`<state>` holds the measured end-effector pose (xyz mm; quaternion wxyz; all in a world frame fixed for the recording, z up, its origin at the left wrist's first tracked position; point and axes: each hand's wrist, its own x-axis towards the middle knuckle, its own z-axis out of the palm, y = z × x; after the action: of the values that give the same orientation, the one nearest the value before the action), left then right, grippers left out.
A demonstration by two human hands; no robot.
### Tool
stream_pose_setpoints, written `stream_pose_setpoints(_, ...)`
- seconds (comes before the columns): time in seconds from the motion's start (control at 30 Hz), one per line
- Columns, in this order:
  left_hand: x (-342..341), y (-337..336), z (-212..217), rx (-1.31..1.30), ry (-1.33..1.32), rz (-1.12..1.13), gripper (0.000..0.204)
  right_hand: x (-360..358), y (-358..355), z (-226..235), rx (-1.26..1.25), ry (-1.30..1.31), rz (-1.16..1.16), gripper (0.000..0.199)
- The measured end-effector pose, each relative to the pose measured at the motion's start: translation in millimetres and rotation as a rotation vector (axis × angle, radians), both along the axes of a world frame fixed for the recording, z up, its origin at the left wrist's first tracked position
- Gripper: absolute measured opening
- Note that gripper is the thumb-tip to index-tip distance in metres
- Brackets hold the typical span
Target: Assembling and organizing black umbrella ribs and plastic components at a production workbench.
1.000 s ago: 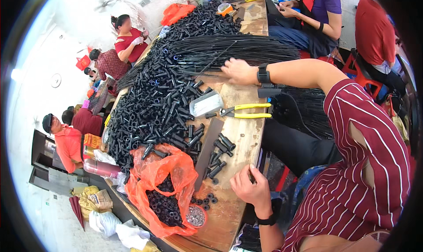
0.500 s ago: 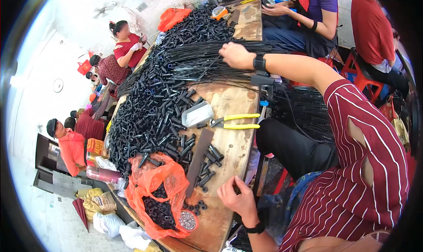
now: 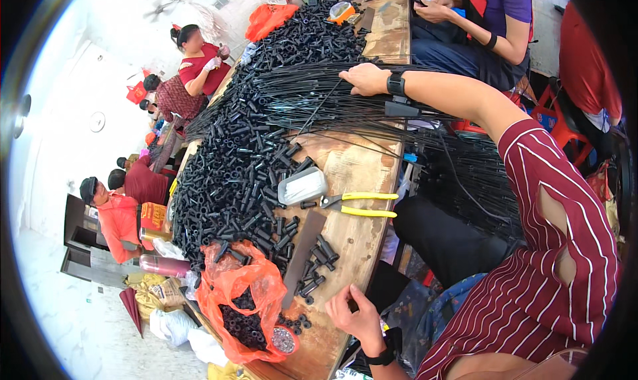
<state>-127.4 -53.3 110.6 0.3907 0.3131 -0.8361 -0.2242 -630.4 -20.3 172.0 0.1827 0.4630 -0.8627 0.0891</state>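
Note:
My right hand (image 3: 365, 80) reaches over a broad bundle of thin black rods (image 3: 312, 91) lying across the wooden table (image 3: 352, 161). Its fingers are pinched together on one thin black rod (image 3: 319, 109), which slants away from the fingertips toward the near tabletop. At the table's near edge, my left hand (image 3: 355, 317) hovers with fingers loosely bent and thumb apart, and I see nothing held in it. Short black tubes (image 3: 322, 250) lie close by, beside a flat dark bar (image 3: 304, 257). Pliers with yellow handles (image 3: 365, 204) rest between the two hands.
A great heap of black tubular parts (image 3: 226, 174) covers the far side. An orange-red plastic bag (image 3: 269, 284) of black rings, a small tub (image 3: 284, 340) of shiny bits and a white tray (image 3: 302, 186) stand nearby. A co-worker (image 3: 492, 21) sits beyond my right arm.
The whole view has shifted a little, moving the table toward the right and downward. Both hands keep nearly the same place and pose over the table.

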Motion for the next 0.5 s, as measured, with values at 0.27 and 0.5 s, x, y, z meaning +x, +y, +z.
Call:
stream_pose_setpoints(0.27,1,-3,-1,-0.035,-0.002,-0.020,0.005,-6,-6,6,-0.028,0.032,-0.030,0.039)
stream_pose_setpoints(0.5,0,-4,1,-0.051,-0.004,-0.010,0.005,-5,-9,16,-0.012,-0.067,-0.004,0.030)
